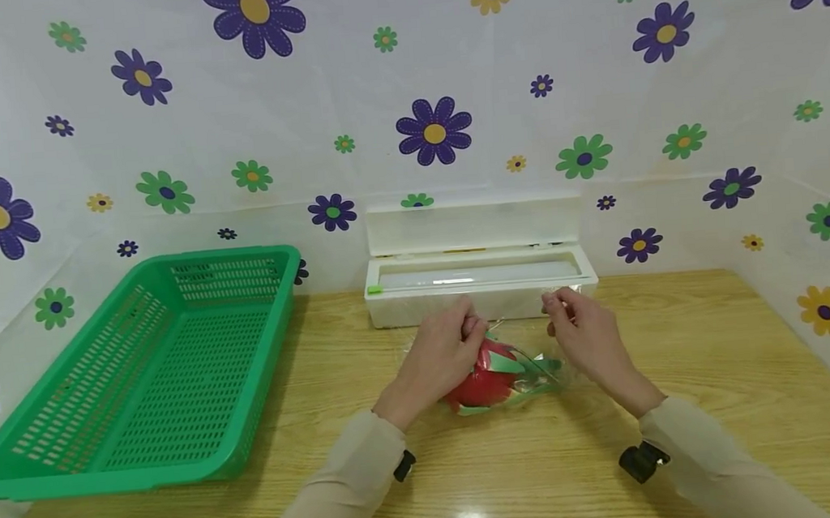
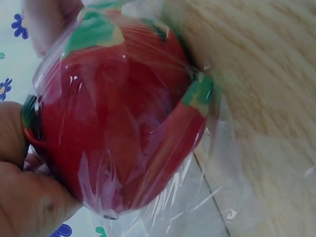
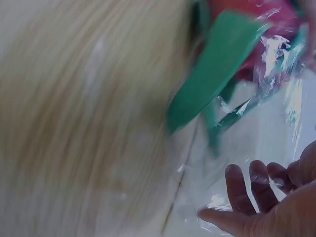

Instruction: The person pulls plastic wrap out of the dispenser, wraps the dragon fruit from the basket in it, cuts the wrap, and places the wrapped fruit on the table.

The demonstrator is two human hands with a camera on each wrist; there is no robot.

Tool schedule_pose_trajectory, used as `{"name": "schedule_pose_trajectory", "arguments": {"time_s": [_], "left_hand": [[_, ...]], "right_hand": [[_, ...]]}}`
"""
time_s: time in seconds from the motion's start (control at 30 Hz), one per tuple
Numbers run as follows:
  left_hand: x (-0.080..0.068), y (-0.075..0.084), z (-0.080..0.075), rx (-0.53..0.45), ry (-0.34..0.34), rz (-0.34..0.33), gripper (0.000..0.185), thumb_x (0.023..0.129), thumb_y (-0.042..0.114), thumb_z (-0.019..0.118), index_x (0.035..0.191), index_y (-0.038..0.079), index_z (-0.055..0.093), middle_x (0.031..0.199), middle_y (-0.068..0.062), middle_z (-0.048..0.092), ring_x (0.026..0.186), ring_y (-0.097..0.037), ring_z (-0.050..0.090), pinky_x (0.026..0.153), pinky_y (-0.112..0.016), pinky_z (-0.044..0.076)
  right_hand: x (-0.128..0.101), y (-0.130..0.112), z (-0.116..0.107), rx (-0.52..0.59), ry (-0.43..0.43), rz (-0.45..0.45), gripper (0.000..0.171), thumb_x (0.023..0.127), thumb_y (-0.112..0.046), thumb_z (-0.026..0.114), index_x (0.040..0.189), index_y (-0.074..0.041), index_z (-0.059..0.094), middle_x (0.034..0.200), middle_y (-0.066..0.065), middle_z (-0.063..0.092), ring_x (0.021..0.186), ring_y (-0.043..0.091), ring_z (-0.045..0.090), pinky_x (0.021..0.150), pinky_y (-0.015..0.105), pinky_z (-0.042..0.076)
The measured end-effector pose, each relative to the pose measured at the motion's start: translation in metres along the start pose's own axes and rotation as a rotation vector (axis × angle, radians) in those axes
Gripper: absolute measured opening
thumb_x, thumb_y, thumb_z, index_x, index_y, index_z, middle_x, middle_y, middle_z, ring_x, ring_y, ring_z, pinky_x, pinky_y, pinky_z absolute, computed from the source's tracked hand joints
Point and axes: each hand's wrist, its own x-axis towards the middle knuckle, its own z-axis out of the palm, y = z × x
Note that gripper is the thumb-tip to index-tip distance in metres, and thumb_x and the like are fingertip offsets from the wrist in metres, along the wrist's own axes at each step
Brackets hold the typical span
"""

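Note:
A red dragon fruit with green-tipped scales (image 1: pixel 484 377) is covered in clear plastic film (image 2: pixel 227 168) just above or on the table; I cannot tell which. My left hand (image 1: pixel 437 356) lies over its left side, with thumb and fingers curled and pinching the film at the top. To the right, my right hand (image 1: pixel 588 339) pinches the film between thumb and fingers, apart from the fruit. Loose film and long green scales (image 3: pixel 212 74) spread toward that hand. The fruit's far side is hidden by the left hand in the head view.
Behind the hands stands a white film dispenser (image 1: pixel 419 309) with its lid raised, a roll inside and a green slide cutter (image 1: pixel 375 290) at its left front. A green plastic basket (image 1: pixel 247 410) sits on the left of the wooden table (image 1: pixel 693 351). A flowered sheet hangs around.

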Motion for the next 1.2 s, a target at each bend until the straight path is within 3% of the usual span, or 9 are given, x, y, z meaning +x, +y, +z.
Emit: {"name": "schedule_pose_trajectory", "arguments": {"time_s": [0.17, 0.37, 0.5, 0.7, 0.77, 0.87, 0.97, 1.1, 1.2], "left_hand": [[0.003, -0.001, 0.000, -0.008, 0.001, -0.005, 0.005, 0.099, 0.007, 0.060, 0.095, 0.010, 0.060, 0.087, -0.004, 0.067, 0.082, -0.014, 0.062, 0.070, -0.022, 0.054], [0.003, 0.000, -0.004, 0.043, -0.046, 0.061, 0.019, 0.102, 0.004, 0.055, 0.097, 0.010, 0.073, 0.116, -0.008, 0.068, 0.107, -0.023, 0.065, 0.092, -0.038, 0.060], [0.002, 0.000, -0.005, 0.055, -0.089, 0.049, 0.023, 0.104, 0.009, 0.051, 0.099, 0.010, 0.074, 0.118, -0.007, 0.068, 0.112, -0.023, 0.063, 0.098, -0.039, 0.058], [0.001, -0.002, -0.010, 0.094, -0.172, 0.040, 0.031, 0.102, 0.028, 0.047, 0.111, 0.014, 0.073, 0.134, -0.005, 0.063, 0.125, -0.024, 0.057, 0.109, -0.042, 0.051], [-0.001, -0.003, -0.014, 0.114, -0.215, 0.038, 0.034, 0.100, 0.035, 0.049, 0.117, 0.016, 0.071, 0.139, -0.004, 0.059, 0.129, -0.024, 0.054, 0.111, -0.043, 0.048], [-0.003, -0.004, -0.019, 0.155, -0.266, 0.027, 0.041, 0.097, 0.044, 0.054, 0.126, 0.020, 0.068, 0.143, -0.001, 0.054, 0.133, -0.023, 0.051, 0.113, -0.043, 0.045], [-0.005, -0.004, -0.024, 0.180, -0.301, 0.025, 0.047, 0.094, 0.048, 0.057, 0.131, 0.022, 0.066, 0.145, 0.000, 0.052, 0.134, -0.023, 0.049, 0.113, -0.043, 0.045], [-0.005, -0.004, -0.026, 0.213, -0.317, 0.042, 0.048, 0.094, 0.050, 0.055, 0.133, 0.023, 0.065, 0.148, -0.001, 0.051, 0.135, -0.023, 0.050, 0.113, -0.043, 0.047], [-0.005, -0.005, -0.028, 0.237, -0.314, 0.051, 0.048, 0.097, 0.050, 0.053, 0.135, 0.022, 0.065, 0.147, -0.001, 0.053, 0.134, -0.022, 0.051, 0.113, -0.043, 0.047]], "right_hand": [[0.006, 0.009, 0.008, -0.183, 0.046, -0.125, 0.020, 0.102, -0.024, 0.065, 0.097, -0.005, 0.062, 0.067, 0.007, 0.061, 0.057, 0.015, 0.048, 0.051, 0.025, 0.037], [0.012, 0.005, 0.006, -0.274, 0.118, -0.167, 0.034, 0.091, -0.029, 0.079, 0.093, -0.004, 0.056, 0.070, 0.007, 0.052, 0.060, 0.018, 0.045, 0.052, 0.027, 0.032], [0.018, 0.001, 0.002, -0.141, 0.086, -0.050, 0.036, 0.089, -0.028, 0.081, 0.090, -0.005, 0.054, 0.063, 0.003, 0.050, 0.052, 0.015, 0.048, 0.049, 0.026, 0.035], [0.022, -0.003, -0.005, 0.265, -0.047, 0.194, 0.033, 0.094, -0.027, 0.075, 0.099, -0.002, 0.055, 0.079, 0.010, 0.072, 0.064, 0.016, 0.075, 0.062, 0.032, 0.063], [0.022, -0.005, -0.006, 0.309, -0.086, 0.236, 0.033, 0.095, -0.029, 0.074, 0.101, -0.002, 0.056, 0.086, 0.014, 0.076, 0.071, 0.018, 0.077, 0.068, 0.036, 0.064], [0.020, -0.008, -0.006, 0.264, -0.169, 0.245, 0.038, 0.097, -0.038, 0.071, 0.104, -0.002, 0.060, 0.098, 0.017, 0.078, 0.082, 0.020, 0.078, 0.072, 0.035, 0.064], [0.016, -0.008, -0.003, 0.134, -0.253, 0.179, 0.045, 0.100, -0.047, 0.063, 0.108, -0.003, 0.066, 0.105, 0.017, 0.078, 0.089, 0.022, 0.077, 0.074, 0.033, 0.063], [0.006, -0.008, 0.001, -0.119, -0.259, -0.043, 0.048, 0.105, -0.049, 0.052, 0.107, -0.008, 0.078, 0.098, 0.010, 0.078, 0.089, 0.023, 0.073, 0.073, 0.035, 0.058], [-0.001, -0.010, 0.002, -0.206, -0.272, -0.166, 0.053, 0.109, -0.041, 0.044, 0.085, -0.008, 0.076, 0.078, 0.004, 0.071, 0.076, 0.019, 0.067, 0.066, 0.034, 0.052]]}}
